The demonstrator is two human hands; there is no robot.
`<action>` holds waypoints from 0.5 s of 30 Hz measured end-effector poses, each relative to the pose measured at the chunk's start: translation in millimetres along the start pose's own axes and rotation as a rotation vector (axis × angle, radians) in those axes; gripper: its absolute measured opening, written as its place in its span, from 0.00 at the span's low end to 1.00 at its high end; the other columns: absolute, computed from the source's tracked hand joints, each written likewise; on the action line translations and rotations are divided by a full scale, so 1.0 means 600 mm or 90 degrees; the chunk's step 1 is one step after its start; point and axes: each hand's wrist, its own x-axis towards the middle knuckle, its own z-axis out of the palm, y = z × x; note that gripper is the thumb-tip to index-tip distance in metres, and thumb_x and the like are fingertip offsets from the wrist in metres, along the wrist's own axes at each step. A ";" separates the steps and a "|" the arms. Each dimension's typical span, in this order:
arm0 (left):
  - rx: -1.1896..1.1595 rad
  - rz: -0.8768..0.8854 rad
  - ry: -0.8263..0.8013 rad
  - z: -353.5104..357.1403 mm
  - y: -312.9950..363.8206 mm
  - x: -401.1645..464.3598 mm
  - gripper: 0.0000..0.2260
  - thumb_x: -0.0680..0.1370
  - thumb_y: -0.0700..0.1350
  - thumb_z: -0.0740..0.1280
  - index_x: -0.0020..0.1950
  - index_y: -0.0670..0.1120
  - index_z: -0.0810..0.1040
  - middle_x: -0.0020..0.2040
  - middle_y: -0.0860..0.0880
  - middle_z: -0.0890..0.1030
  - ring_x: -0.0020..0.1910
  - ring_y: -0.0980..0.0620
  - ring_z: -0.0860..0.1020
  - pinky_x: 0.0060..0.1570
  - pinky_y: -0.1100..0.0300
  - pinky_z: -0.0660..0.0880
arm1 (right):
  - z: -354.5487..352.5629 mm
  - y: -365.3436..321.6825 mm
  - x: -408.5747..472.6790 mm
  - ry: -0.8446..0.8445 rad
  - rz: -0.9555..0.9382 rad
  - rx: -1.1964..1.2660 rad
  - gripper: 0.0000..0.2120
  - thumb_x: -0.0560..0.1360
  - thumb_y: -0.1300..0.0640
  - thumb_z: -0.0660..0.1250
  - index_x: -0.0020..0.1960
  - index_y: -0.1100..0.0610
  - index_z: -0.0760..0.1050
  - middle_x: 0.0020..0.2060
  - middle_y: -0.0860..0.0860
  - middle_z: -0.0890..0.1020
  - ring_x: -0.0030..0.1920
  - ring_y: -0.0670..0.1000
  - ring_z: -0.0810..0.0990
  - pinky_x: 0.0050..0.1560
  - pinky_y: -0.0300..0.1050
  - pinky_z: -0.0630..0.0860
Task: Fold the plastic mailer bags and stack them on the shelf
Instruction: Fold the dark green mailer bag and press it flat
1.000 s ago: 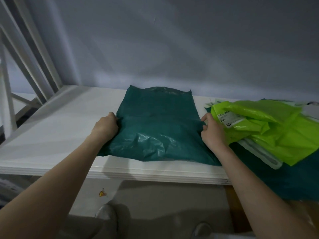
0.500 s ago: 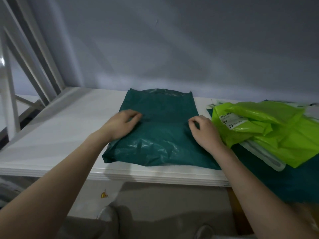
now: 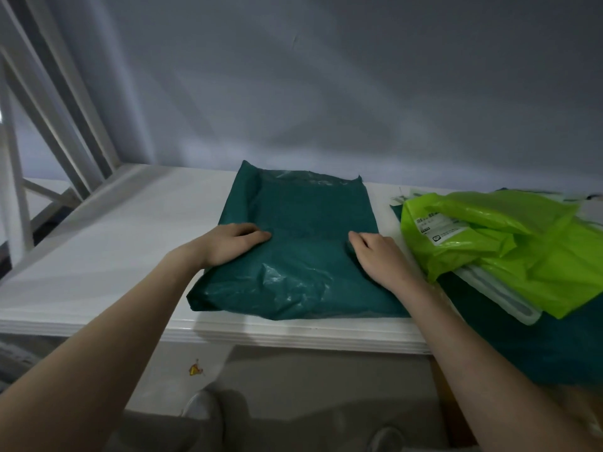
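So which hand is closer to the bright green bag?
The right hand. It presses on the dark green mailer bag near that bag's right edge, just beside the bright green bag. The left hand presses on the mailer's left side, farther away.

A white shipping label [image 3: 435,227] stuck on the lime-green mailer bag [image 3: 509,243] carries printed lines and what looks like a small black square mark, but none of it is sharp enough to read from here.
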 end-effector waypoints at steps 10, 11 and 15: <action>0.021 0.006 0.305 -0.025 -0.056 0.055 0.15 0.80 0.49 0.59 0.61 0.45 0.76 0.60 0.41 0.75 0.57 0.42 0.74 0.56 0.55 0.68 | -0.022 0.034 0.058 0.040 0.048 0.089 0.14 0.77 0.58 0.60 0.61 0.57 0.76 0.58 0.53 0.79 0.55 0.52 0.77 0.57 0.44 0.72; 0.019 -0.016 0.298 -0.025 -0.062 0.064 0.15 0.80 0.49 0.59 0.63 0.45 0.75 0.61 0.40 0.74 0.57 0.42 0.74 0.56 0.54 0.69 | -0.021 0.038 0.068 0.035 0.058 0.088 0.15 0.77 0.58 0.60 0.62 0.57 0.75 0.61 0.53 0.78 0.59 0.53 0.76 0.59 0.44 0.71; -0.022 -0.081 0.239 -0.023 -0.071 0.096 0.17 0.79 0.49 0.60 0.66 0.44 0.69 0.65 0.40 0.73 0.61 0.42 0.72 0.58 0.53 0.69 | -0.015 0.053 0.101 0.002 0.107 0.096 0.18 0.77 0.58 0.60 0.66 0.59 0.71 0.66 0.54 0.73 0.65 0.53 0.71 0.60 0.42 0.67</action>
